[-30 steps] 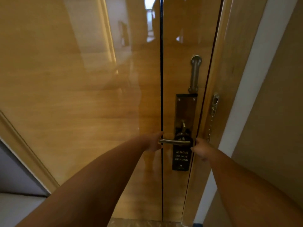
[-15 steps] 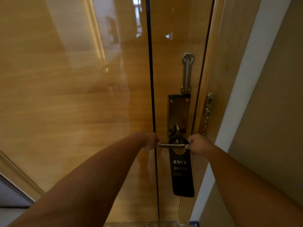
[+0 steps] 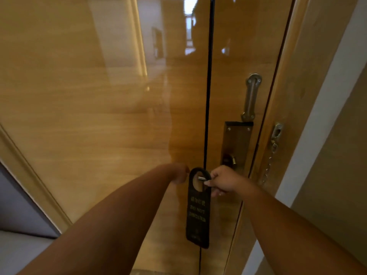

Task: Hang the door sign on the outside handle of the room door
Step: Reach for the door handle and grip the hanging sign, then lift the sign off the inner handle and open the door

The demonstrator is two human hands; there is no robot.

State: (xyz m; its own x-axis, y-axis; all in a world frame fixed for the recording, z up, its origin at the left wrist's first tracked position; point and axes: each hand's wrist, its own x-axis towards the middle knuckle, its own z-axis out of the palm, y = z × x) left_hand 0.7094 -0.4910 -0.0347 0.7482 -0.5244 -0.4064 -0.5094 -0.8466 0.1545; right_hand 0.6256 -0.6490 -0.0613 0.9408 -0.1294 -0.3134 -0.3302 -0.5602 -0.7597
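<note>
Glossy wood panelling point(image 3: 79, 116) reflects light; beige wall point(image 3: 337, 175) at right.

This looks like a hotel guest room, seen from just inside at its glossy wood-veneer door point(image 3: 99, 116), which fills the left and centre of the frame. At centre right the door carries a metal swing guard point(image 3: 251, 96) above a brass lock plate point(image 3: 237, 143), and a security chain point(image 3: 272, 153) hangs on the frame at right. A black hanger-shaped "DO NOT DISTURB" sign point(image 3: 198, 213) at lower centre is typical hotel fare.
</note>
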